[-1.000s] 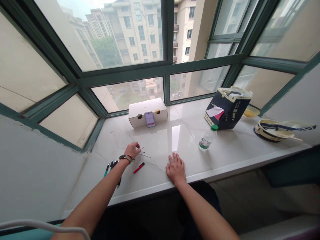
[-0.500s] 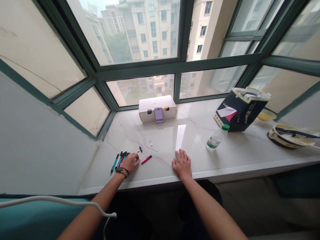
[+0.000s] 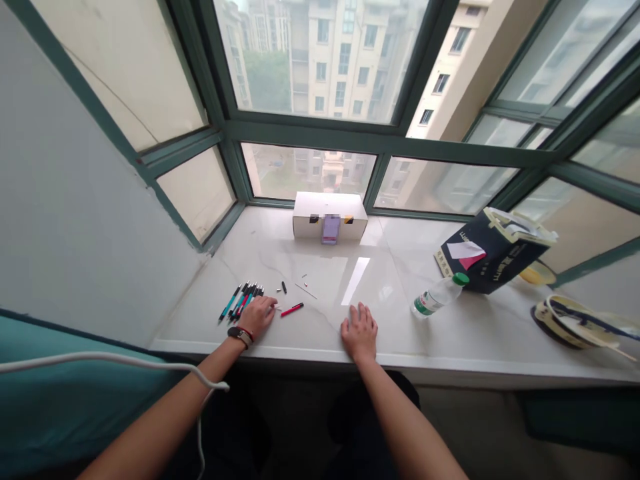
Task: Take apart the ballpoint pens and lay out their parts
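My left hand, with a watch and a red band at its wrist, rests on the white counter with its fingers curled in. A small pale bit shows at its fingertips, too small to name. Just left of it lies a row of pens with teal, black and red barrels, partly covered by the hand. To its right are a red pen barrel, a short black pen part, a thin refill and several tiny pieces. My right hand lies flat on the counter, fingers spread, holding nothing.
A white box with a purple card stands by the window. On the right are a green-capped water bottle, a dark paper bag and a food bowl. A white cable crosses the lower left.
The head view has tilted and shifted, so the whole scene sits differently. My left hand stays curled beside the pens. My right hand remains flat on the counter.
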`<action>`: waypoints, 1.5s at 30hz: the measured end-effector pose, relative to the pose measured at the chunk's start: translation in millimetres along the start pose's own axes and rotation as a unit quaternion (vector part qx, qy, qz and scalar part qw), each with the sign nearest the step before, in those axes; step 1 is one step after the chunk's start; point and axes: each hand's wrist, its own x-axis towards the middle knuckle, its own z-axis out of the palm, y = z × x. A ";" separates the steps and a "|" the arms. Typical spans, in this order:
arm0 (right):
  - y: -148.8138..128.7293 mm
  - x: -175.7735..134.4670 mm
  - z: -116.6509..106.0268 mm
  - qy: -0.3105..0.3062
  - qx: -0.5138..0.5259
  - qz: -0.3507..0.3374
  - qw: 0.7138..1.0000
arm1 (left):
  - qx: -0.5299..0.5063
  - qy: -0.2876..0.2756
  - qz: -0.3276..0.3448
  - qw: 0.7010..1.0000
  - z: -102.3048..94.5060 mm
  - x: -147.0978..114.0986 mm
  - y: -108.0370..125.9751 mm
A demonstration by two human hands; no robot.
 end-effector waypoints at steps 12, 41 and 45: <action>3.0 -1.3 7.6 0.036 -0.009 -0.026 0.999 | 0.014 0.036 -0.036 0.999 7.6 -2.9 1.5; 2.8 0.0 7.3 0.027 0.017 -0.022 0.999 | 0.098 -0.169 0.004 0.981 -27.7 12.2 13.4; 3.2 -0.6 7.4 0.028 0.014 -0.024 0.999 | 0.102 -0.196 0.000 0.975 -30.5 17.2 15.4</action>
